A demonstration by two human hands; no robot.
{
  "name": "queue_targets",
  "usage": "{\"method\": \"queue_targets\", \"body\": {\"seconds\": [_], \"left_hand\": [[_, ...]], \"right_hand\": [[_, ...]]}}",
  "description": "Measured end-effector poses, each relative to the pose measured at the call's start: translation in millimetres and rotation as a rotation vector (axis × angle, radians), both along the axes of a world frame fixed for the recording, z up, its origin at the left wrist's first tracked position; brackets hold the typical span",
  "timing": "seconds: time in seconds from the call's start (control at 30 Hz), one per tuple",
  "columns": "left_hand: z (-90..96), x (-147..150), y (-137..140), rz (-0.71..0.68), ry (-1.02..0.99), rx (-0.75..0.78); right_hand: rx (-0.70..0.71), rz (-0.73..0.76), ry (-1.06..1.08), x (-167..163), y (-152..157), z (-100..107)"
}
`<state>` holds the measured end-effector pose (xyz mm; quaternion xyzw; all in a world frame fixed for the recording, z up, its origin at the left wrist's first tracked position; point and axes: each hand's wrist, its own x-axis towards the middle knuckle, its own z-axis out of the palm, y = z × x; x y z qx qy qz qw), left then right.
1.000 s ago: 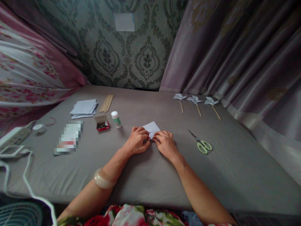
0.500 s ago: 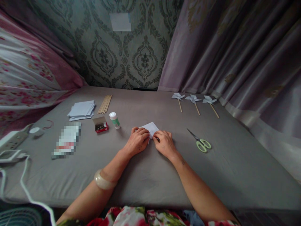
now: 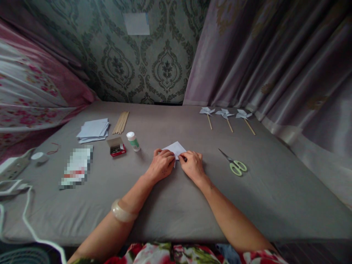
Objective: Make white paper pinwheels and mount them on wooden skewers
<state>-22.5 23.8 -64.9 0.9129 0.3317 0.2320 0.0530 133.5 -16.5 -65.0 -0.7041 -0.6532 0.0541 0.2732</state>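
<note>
A small sheet of white paper (image 3: 176,147) lies in front of me, one corner pointing away. My left hand (image 3: 162,165) is closed on its left near edge, fingers curled over it; a narrow bit of paper shows below those fingers. On the other side my right hand (image 3: 191,165) pinches the near right part between thumb and fingertips. Both sets of fingertips almost meet over the paper, so its near portion is hidden. To the right of my right hand are scissors (image 3: 233,163) with light green handles.
At the left lie a paper stack (image 3: 93,129), wooden sticks (image 3: 121,123), an open red box (image 3: 117,147) of small metal pieces and a white-green bottle (image 3: 133,141). Three paper pinwheels (image 3: 224,113) rest at the back right. A power strip (image 3: 15,163) and cable occupy the left edge.
My view has shifted slightly. Both hands stay on the paper in nearly the same place; the right fingertips have moved a little, and slightly more of the paper's right side shows.
</note>
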Motion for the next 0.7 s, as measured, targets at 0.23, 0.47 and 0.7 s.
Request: {"method": "queue_targets", "body": {"seconds": [0.23,0.47,0.7], "left_hand": [[1.7,1.7,0.4,0.013,0.003,-0.011],[4.6,3.2,-1.0,0.012,0.014,-0.015],[4.7,2.7,-1.0,0.015,0.045,-0.023]], "right_hand": [[-0.021,-0.013,-0.039,0.3,3.2,-1.6],[-0.047,-0.005,-0.027,3.0,6.3,-2.4],[-0.077,-0.006,-0.001,3.7,8.3,-1.8]]}}
